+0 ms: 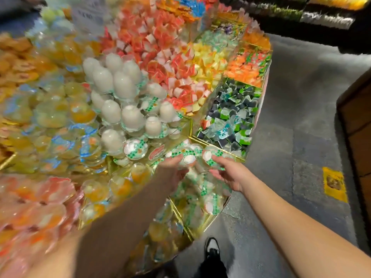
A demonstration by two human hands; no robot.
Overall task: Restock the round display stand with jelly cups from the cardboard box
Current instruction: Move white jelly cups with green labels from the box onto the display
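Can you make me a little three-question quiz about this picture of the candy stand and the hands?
1. True or false: both hands are at the white jelly cups with green-patterned lids.
2. What lies just right of the stacked white cups? A) red and pink sweets B) bananas C) toy cars
3. Fill in: the floor is grey, and near the bottom you can see one black and white ____.

Key
1. True. The left hand and right hand each hold cups there.
2. A, the red and pink sweets.
3. Shoe.
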